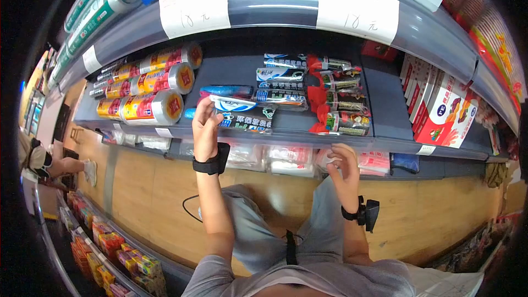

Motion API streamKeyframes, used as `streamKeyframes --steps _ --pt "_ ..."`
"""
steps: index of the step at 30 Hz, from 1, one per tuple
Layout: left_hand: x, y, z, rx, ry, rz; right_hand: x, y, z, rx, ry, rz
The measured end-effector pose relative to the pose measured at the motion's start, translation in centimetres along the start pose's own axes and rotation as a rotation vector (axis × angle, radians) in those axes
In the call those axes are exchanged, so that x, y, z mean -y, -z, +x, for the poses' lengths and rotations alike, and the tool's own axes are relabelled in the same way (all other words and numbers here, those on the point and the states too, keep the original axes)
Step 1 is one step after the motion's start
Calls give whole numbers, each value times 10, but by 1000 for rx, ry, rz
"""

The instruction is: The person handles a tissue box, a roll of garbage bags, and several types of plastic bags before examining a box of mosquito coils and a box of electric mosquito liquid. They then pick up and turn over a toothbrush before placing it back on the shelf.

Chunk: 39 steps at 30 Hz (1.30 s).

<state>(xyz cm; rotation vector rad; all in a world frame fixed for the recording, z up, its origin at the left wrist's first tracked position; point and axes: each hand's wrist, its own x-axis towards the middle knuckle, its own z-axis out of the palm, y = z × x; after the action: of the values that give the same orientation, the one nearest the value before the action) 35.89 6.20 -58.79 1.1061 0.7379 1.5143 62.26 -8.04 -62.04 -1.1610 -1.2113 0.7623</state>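
Observation:
My left hand (205, 129) pinches the left end of a white-and-blue roll of garbage bags (236, 104), which lies slightly tilted over the shelf. Just beneath it is another dark garbage bag roll (247, 122) with white and blue print. Blue-wrapped rolls (225, 90) lie behind. To the right, several similar rolls are stacked in a column (281, 75), beside black rolls with red ends (344, 100). My right hand (344, 173) hangs in front of the shelf's front edge, fingers loosely bent and apart, holding nothing. Both wrists wear black straps.
Plastic-wrapped yellow-and-red rolls (148, 107) lie at the left of the shelf, white-and-red glove boxes (446, 111) at the right. An upper shelf edge with price labels (193, 8) overhangs. Clear packs (289, 160) sit below. A person's leg (69, 166) shows at far left.

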Motion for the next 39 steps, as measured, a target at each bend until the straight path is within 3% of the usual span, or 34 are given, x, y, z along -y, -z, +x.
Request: streamKeyframes --steps 3,7,10,11,14,17,19,24,26,36,39 --pt "4 -6 -1 30 -11 -15 -9 3 -8 -22 -33 22" --pt "14 -10 -1 222 -25 115 -9 9 -10 -33 -42 28" --pt "15 -17 0 395 86 134 -10 17 -7 -69 -22 14" --pt "17 -21 0 397 87 134 -9 20 -5 -85 -7 -19" --pt "22 -23 6 377 -216 570 -2 29 4 -149 60 -118" --pt "26 -21 8 396 -226 734 11 37 17 -226 98 -253" --pt "23 -28 5 360 -248 817 16 41 27 -314 245 -640" --pt "20 -43 2 276 -318 881 17 48 48 -288 288 -907" --pt "20 -44 2 166 -440 1090 12 52 54 -150 290 -929" --pt "19 -62 -4 262 -493 899 19 57 68 -75 282 -848" --pt "25 -80 -17 375 -513 770 28 53 63 -106 299 -602"
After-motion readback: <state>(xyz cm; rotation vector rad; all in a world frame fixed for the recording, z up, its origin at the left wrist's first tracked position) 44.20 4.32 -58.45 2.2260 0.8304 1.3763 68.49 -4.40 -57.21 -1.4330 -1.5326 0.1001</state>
